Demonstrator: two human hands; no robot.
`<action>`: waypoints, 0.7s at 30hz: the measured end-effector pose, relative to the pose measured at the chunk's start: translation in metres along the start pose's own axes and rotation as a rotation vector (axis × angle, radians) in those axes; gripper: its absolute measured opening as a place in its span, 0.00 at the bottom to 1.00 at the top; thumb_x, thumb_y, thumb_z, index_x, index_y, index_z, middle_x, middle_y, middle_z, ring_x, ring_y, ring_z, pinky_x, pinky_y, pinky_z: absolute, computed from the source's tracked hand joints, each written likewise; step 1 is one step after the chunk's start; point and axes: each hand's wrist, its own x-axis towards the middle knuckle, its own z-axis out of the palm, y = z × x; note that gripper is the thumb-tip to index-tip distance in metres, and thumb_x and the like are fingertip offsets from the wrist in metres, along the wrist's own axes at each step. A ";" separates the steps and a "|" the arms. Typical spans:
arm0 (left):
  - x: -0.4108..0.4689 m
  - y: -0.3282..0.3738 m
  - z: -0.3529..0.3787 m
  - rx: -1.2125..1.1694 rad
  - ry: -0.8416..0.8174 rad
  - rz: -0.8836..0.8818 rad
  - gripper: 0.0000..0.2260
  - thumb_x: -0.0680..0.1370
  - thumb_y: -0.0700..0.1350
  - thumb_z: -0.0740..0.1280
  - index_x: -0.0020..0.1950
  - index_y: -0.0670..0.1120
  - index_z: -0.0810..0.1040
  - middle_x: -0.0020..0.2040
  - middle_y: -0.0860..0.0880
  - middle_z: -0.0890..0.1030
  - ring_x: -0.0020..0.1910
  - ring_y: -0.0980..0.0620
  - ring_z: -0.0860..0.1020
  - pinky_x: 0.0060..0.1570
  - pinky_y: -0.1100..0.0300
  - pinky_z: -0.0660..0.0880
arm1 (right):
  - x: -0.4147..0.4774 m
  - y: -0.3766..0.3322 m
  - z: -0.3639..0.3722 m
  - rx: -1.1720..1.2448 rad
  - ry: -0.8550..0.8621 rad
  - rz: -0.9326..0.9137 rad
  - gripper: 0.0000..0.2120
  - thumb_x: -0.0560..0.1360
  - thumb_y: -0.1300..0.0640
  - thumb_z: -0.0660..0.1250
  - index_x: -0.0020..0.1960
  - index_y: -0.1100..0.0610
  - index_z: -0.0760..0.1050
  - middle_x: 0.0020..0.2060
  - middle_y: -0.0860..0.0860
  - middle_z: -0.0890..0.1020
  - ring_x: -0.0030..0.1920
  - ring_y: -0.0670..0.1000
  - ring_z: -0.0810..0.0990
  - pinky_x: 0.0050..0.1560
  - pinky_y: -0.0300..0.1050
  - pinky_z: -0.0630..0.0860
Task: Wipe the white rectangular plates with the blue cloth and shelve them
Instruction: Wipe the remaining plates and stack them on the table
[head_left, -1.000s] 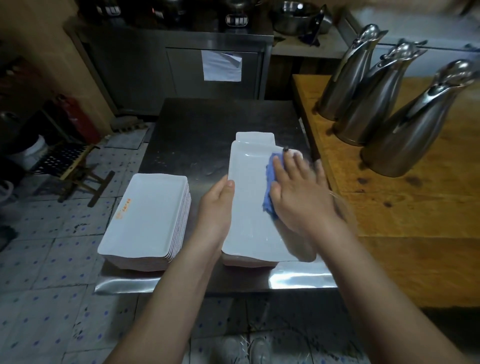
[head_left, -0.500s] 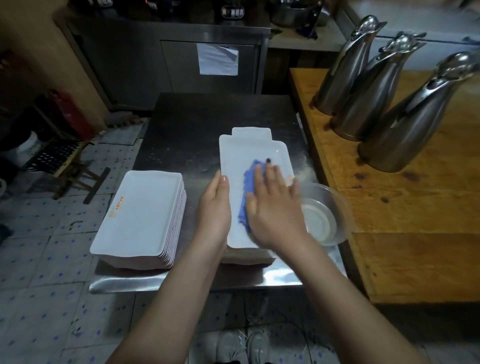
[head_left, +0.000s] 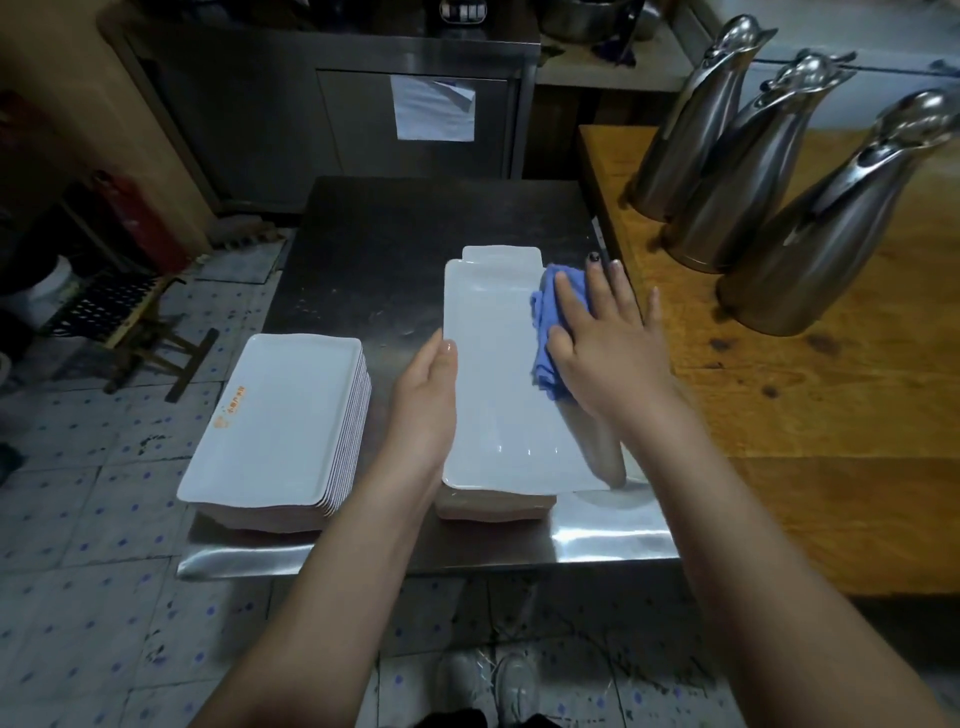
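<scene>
A white rectangular plate (head_left: 498, 400) tops a short stack on the steel table (head_left: 395, 249). My left hand (head_left: 426, 405) rests against the plate's left edge, thumb up along the rim. My right hand (head_left: 608, 343) lies flat with straight fingers on the blue cloth (head_left: 548, 332), pressing it onto the plate's right side near the far end. A second, taller stack of white plates (head_left: 275, 421) with an orange logo sits at the table's front left.
Three tall steel jugs (head_left: 748, 171) stand on the wooden counter (head_left: 810, 415) to the right. A steel cabinet (head_left: 363, 114) stands behind the table. A red cylinder (head_left: 140, 218) and a small rack (head_left: 114, 306) are on the tiled floor at left.
My right hand has slid the blue cloth from the plate's middle to its right far side. It now hides the clear bowl seen beside the plate. The left hand stays on the rim.
</scene>
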 end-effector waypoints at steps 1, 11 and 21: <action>0.001 0.001 -0.002 0.017 0.015 0.013 0.11 0.82 0.53 0.54 0.48 0.64 0.75 0.43 0.64 0.81 0.45 0.61 0.81 0.40 0.60 0.79 | -0.002 -0.003 0.003 0.030 0.000 -0.002 0.26 0.81 0.48 0.43 0.78 0.47 0.43 0.77 0.51 0.41 0.76 0.51 0.37 0.72 0.56 0.35; 0.003 -0.003 0.005 0.028 -0.031 0.065 0.11 0.82 0.48 0.55 0.53 0.55 0.77 0.43 0.59 0.82 0.42 0.60 0.82 0.40 0.64 0.79 | -0.005 -0.004 0.011 0.067 0.011 0.069 0.26 0.81 0.47 0.43 0.78 0.49 0.44 0.77 0.52 0.42 0.76 0.52 0.38 0.72 0.56 0.35; 0.006 -0.012 0.003 0.011 -0.041 0.029 0.12 0.82 0.46 0.55 0.48 0.54 0.77 0.36 0.60 0.82 0.35 0.63 0.80 0.32 0.69 0.76 | -0.012 0.006 0.027 0.192 -0.089 0.065 0.26 0.81 0.46 0.46 0.77 0.46 0.46 0.77 0.50 0.41 0.77 0.53 0.40 0.73 0.57 0.39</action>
